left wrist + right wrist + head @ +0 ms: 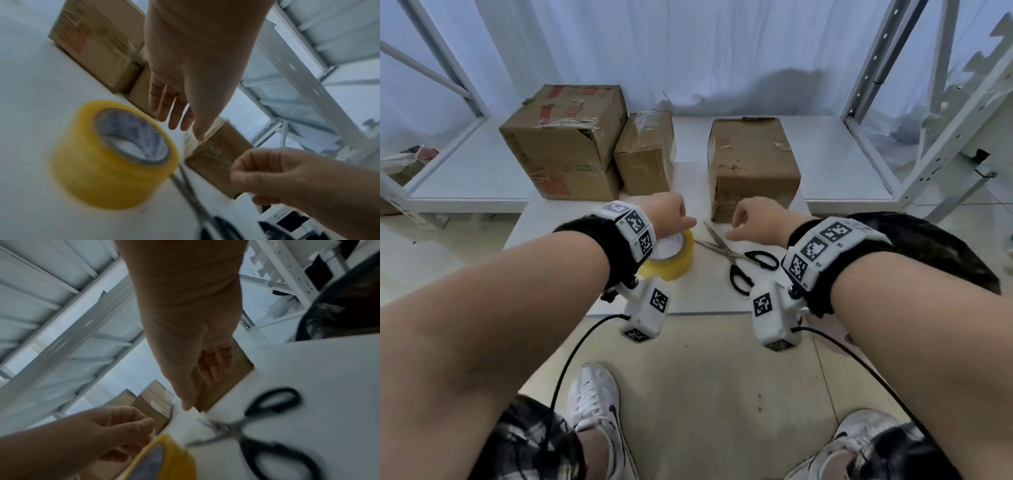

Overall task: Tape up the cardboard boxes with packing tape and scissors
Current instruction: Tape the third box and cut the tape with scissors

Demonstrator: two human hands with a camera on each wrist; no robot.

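Two white sneakers [599, 407] stand on the tiled floor [705, 377] closest to the viewer, with bare forearms reaching out above them, each wearing a black band and white marker blocks. Beyond, a low white table [705, 294] carries the tools. On its near left part sits the yellow tape roll [674, 260], lying flat with its core facing up. Just right of it lie the black-handled scissors [739, 257], blades parted and pointing away from the person.

Above the far rim of the roll hovers the left hand [667, 214]; its fingers [170, 105] hang loosely extended and hold nothing, and I cannot tell whether they touch the roll. Opposite it, over the scissor blades, the right hand [756, 222] hangs with fingers [211, 366] loosely bent, also holding nothing.

Farther back, a brown cardboard box [751, 164] stands just behind the right hand. To the left stand a smaller taped box [647, 154] and, touching it, a large box [565, 144] with red print. White metal racks [914, 102] and a pale curtain [688, 51] close off the rear.
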